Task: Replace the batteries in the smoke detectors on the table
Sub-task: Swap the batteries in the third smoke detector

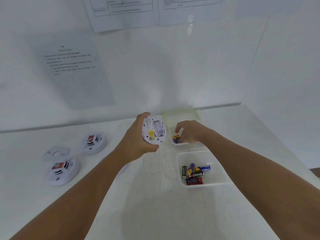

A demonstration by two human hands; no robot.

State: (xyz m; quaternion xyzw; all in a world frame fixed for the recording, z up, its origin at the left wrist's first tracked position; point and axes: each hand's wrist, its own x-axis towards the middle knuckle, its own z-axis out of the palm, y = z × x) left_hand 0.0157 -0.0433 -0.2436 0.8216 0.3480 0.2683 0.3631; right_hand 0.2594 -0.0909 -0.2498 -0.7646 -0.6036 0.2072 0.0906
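We see three smoke detectors. One detector (154, 129) is lifted above the tabletop (155, 205) in our left hand (136, 137), its grip curled around the rim, open back toward us. Two detectors (93, 143) (63, 171) lie at left beside a loose cover (56, 153). Our right hand (188, 131) reaches into the far tray (181, 144) over blue batteries (175, 138); we cannot tell whether its grip pinches one. The near tray (223, 170) holds about six batteries (194, 174), overlapping.

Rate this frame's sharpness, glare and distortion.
Head view: soft overall; text on the wall papers is unreadable, though EVEREADY on one battery reads; wide-angle bending of the table edge; a faint glare on the wall; soft shadows.
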